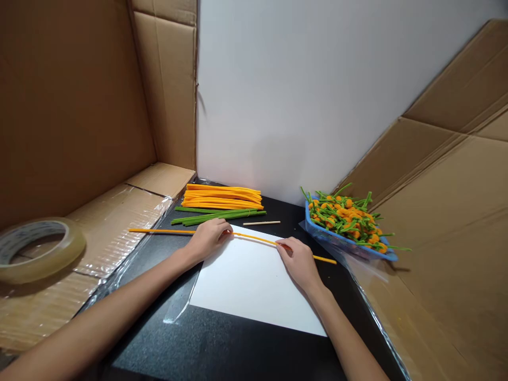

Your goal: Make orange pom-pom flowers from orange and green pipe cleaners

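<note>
The left hand (208,239) and right hand (299,263) grip an orange pipe cleaner (254,237) over white paper (250,283). A blue tray (317,228) of flowers (341,216) sits far right.

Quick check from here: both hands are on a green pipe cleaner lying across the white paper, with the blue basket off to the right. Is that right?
No: the head view shows the pipe cleaner under the left hand and right hand is orange, not green. It does lie across the white paper, with the blue basket to the right.
</note>
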Demonstrator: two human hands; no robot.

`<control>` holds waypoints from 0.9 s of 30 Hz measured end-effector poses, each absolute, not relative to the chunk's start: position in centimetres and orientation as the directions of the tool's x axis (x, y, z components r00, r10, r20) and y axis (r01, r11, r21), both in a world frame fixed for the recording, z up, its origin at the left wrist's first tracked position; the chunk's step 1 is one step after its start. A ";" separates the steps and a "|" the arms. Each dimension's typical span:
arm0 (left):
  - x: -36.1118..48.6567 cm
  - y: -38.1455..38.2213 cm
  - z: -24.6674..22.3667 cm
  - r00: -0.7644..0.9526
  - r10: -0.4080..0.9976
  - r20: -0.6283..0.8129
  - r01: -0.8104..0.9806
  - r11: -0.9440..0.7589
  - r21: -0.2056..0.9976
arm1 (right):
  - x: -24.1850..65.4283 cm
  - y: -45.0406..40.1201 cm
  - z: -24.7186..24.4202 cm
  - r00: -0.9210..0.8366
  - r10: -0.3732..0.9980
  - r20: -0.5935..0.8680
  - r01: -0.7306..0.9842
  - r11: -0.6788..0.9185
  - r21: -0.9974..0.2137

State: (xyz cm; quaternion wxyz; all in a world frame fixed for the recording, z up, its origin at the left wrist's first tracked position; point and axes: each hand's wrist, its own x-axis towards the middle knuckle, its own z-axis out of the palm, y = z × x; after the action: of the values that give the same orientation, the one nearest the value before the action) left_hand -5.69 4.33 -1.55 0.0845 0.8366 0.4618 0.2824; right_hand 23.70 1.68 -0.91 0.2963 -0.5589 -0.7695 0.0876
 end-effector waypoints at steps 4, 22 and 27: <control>-5.8 4.4 -1.6 0.411 0.819 0.401 0.728 -0.559 0.396 | 23.7 2.2 -1.4 -0.221 0.889 0.402 0.816 0.394 -0.423; -5.6 4.5 -1.9 0.516 0.739 0.433 0.691 -0.658 0.300 | 17.0 8.2 -0.5 -0.504 0.765 0.401 0.793 0.594 -0.136; -5.6 4.3 -1.8 0.494 0.754 0.433 0.696 -0.641 0.323 | 16.8 4.3 1.7 -0.571 0.713 0.406 0.735 0.665 -0.134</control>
State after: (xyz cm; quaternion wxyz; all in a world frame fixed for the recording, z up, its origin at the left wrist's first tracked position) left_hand -5.63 4.26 -1.77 0.0526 0.8627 0.4201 0.2764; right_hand 16.80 4.33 1.71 0.2174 -0.4087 -0.8860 -0.0249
